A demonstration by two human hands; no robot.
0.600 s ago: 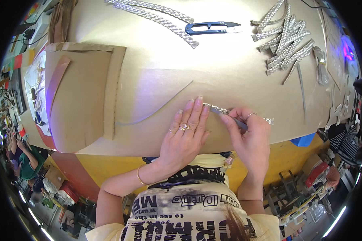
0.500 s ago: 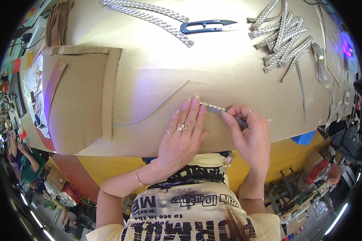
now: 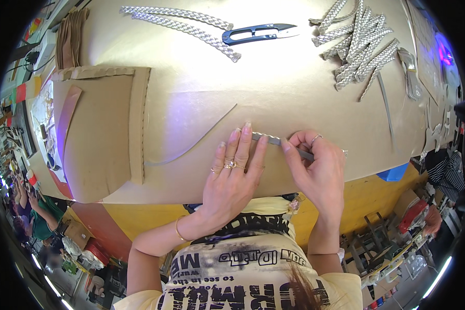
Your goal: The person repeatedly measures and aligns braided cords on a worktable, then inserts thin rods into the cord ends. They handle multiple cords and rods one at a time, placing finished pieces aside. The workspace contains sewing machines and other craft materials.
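Your left hand (image 3: 231,168) lies flat over the grey strip (image 3: 272,140) — your right hand (image 3: 318,163) pinches it just alongside — so even pressure should best align it with the braided cord (image 3: 260,135) between them.

On the counter (image 3: 191,103), snips (image 3: 281,29) lie far and central, with paired braids (image 3: 191,34) at their left and heaped braids (image 3: 360,46) at their right. A folded panel (image 3: 101,134) sits left. Nearer, a strip (image 3: 274,140) runs beneath the left fingers (image 3: 242,147) rightward into the right fingers (image 3: 290,153); a cord (image 3: 210,130) lies between panel and left fingers.
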